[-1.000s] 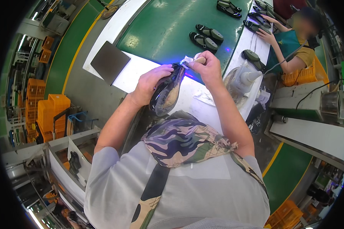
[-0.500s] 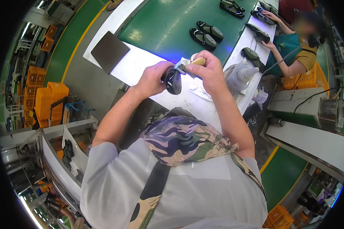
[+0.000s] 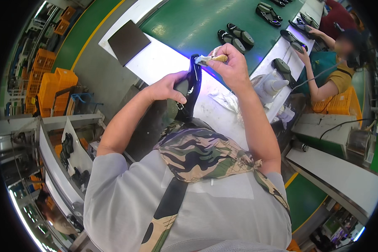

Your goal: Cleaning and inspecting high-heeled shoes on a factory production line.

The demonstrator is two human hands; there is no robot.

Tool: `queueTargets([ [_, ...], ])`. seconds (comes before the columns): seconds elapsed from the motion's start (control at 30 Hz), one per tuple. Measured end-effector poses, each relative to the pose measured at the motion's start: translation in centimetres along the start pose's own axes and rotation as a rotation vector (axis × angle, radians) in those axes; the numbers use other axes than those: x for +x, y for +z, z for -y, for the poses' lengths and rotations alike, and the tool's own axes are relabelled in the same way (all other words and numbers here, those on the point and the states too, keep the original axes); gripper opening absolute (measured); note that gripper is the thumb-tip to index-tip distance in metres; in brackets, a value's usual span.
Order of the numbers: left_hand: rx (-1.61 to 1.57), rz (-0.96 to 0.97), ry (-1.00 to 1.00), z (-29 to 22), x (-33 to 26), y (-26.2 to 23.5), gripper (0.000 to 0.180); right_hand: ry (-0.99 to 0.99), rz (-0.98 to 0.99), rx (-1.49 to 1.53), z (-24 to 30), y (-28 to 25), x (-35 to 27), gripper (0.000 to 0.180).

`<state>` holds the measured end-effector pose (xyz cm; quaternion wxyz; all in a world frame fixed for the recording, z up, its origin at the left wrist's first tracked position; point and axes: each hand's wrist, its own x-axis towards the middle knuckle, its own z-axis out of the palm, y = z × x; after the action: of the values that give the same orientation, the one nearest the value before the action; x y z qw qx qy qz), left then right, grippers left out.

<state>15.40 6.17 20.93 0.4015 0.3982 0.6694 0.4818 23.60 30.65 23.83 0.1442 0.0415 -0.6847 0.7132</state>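
My left hand (image 3: pixel 167 89) grips a shiny black sandal (image 3: pixel 192 86) with a small buckle, its fingers and thumb round the middle. The sandal is tilted, one end pointing away from me over the white table edge (image 3: pixel 216 86). In my right hand (image 3: pixel 234 65) is a short yellowish-handled tool (image 3: pixel 219 59) with whitish cloth bunched at its tip. That cloth touches the far end of the sandal. Nearest my right forearm are a white squeeze bottle (image 3: pixel 273 86) and a crumpled white cloth (image 3: pixel 227 101) on the table.
Sandal pairs (image 3: pixel 236 37) stand on the green belt (image 3: pixel 185 29) beyond the white edge. A dark brown square board (image 3: pixel 129 42) lies at the left. At the right a co-worker's hand (image 3: pixel 300 54) holds another sandal. Orange crates (image 3: pixel 56 90) are stacked at far left.
The sandal has turned from nearly end-on to lengthwise in my left hand, which has moved lower. My right hand has shifted slightly away from me with the tool. The belt's sandals appear further right.
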Motion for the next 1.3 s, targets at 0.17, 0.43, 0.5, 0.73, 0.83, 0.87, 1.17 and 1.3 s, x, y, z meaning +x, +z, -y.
queueTargets([
  [0.17, -0.402, -0.082, -0.082, 0.3, -1.6, 1.4, 0.089, 0.014, 0.074, -0.048, -0.8, 0.9, -0.3, 0.022],
  [0.43, -0.767, -0.254, -0.2, 0.6, -4.0, 3.0, 0.081, 0.038, 0.21, 0.028, -2.4, 3.2, -1.5, 0.024],
  [0.5, -0.87, -0.291, -0.19, 1.0, -4.3, 2.8, 0.073, 0.046, 0.24, 0.039, -2.7, 3.8, -1.8, 0.024],
  [0.73, -0.999, -0.441, -0.138, 3.1, -6.1, 1.1, 0.055, 0.156, 0.398, 0.039, -3.1, 5.3, -1.9, 0.024],
  [0.83, -1.008, -0.482, -0.11, 3.4, -6.8, 0.4, 0.051, 0.18, 0.454, 0.022, -2.9, 5.8, -1.5, 0.025],
  [0.87, -1.032, -0.503, -0.093, 3.6, -7.1, 0.3, 0.049, 0.179, 0.475, 0.015, -2.8, 5.9, -1.3, 0.025],
  [1.17, -1.213, -0.677, 0.061, 7.1, -11.6, -1.1, 0.049, 0.266, 0.443, 0.356, -5.9, 8.5, 0.0, 0.024],
  [1.3, -1.298, -0.738, 0.177, 7.4, -13.0, -1.2, 0.046, 0.459, 0.233, 0.516, -7.4, 11.4, 0.1, 0.023],
])
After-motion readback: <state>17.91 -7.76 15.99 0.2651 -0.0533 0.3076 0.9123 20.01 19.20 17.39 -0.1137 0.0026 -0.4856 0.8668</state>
